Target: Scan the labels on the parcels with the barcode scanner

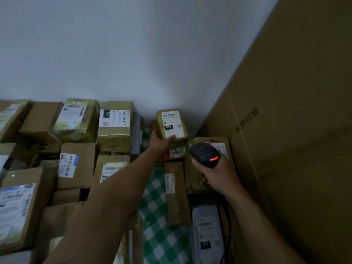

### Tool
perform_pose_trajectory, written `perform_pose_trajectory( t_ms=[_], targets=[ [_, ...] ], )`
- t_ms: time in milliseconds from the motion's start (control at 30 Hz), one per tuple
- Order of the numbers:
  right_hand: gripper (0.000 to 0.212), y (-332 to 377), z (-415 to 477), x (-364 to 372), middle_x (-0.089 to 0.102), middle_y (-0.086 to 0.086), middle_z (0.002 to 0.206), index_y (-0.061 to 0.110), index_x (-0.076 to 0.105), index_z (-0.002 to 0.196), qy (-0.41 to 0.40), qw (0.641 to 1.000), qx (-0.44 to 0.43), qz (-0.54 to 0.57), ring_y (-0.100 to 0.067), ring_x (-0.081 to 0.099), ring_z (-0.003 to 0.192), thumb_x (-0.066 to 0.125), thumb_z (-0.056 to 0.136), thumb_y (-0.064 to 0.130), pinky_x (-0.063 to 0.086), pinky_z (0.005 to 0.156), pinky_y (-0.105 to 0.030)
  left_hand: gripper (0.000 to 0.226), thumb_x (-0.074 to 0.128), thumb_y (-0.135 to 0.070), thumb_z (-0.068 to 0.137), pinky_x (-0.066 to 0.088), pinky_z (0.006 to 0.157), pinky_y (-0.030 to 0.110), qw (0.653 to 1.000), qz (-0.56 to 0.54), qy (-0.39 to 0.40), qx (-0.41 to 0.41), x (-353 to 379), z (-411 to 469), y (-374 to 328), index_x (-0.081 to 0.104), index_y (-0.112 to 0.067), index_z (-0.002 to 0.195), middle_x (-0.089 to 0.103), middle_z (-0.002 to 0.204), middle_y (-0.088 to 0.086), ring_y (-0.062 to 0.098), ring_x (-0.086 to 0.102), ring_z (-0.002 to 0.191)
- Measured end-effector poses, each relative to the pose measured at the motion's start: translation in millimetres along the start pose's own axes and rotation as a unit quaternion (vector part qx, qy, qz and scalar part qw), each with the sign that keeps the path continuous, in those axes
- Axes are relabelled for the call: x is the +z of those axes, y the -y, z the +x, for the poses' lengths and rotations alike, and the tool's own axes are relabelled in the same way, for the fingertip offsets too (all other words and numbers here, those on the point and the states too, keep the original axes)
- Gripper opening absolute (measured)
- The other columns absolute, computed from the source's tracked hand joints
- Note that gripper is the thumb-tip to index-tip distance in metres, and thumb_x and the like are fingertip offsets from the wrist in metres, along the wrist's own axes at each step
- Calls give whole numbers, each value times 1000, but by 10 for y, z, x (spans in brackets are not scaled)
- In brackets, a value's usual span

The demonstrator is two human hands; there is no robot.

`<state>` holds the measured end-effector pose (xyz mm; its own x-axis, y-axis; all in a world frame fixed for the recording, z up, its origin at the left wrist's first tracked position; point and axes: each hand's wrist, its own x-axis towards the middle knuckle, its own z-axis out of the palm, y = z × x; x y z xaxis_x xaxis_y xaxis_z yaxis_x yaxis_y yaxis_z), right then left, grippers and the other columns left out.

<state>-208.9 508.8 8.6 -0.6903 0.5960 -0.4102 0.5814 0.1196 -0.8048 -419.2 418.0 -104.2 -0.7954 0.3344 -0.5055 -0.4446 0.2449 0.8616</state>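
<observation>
Gripping a small taped parcel [181, 139] from below, the left hand [159, 142] holds it upright near the wall [133, 54], white label [172, 123] facing the camera. The right hand [215, 174] is wrapped round the black barcode scanner [204, 154], red light lit, just right of that parcel. Other labelled parcels lie on a green-checked cloth [158, 225].

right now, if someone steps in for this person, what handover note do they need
Left hand holds up a small parcel, its 010 label facing the camera.
Right hand grips the barcode scanner, red light lit, below and right of that parcel.
More labelled parcels are stacked at left; a long brown parcel and a grey bag lie nearer, by the checked cloth.
Done: cannot tell which labels are already scanned.
Left: scan the held label, then the rest.
</observation>
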Motion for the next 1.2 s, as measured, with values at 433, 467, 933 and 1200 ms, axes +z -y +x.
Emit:
perform_pose_trajectory(
  t_ms=[433, 467, 933, 1200],
  targets=[
    [74, -22, -18, -14, 67, 7, 123, 39, 51, 140, 3, 1000, 2, 3, -20, 74, 89, 82, 75, 59, 62, 82, -42, 105, 87, -25, 80, 57, 96, 57, 991, -70, 10, 116, -101, -441, 168, 20, -45, 158, 53, 149, 0, 24, 57, 131],
    [78, -7, -57, -18, 67, 8, 123, 40, 51, 139, 2, 1000, -2, 7, -22, 74, 92, 82, 71, 63, 62, 86, -45, 104, 85, -24, 82, 59, 93, 52, 989, -80, -1, 124, -127, -569, 122, 18, -45, 159, 51, 150, 1, 24, 57, 131],
    [55, 24, -1335, -35, 63, 22, 115, 30, 55, 132, -20, 984, -128, 119, 6, 59, 104, 84, 85, 29, 47, 84, -16, 105, 89, -42, 75, 55, 101, 44, 980, -76, -16, 183, -506, -2893, 420, 23, -54, 156, 64, 140, -11, 11, 62, 126],
    [65, -209, -1912, 10, 68, 11, 127, 27, 58, 138, 7, 983, -133, 124, -8, 63, 116, 88, 81, 34, 50, 98, -30, 81, 80, -41, 87, 53, 105, 51, 980, -98, -12, 173, -577, -3512, 665, 33, -60, 150, 64, 140, -9, 17, 65, 124]
  ],
)
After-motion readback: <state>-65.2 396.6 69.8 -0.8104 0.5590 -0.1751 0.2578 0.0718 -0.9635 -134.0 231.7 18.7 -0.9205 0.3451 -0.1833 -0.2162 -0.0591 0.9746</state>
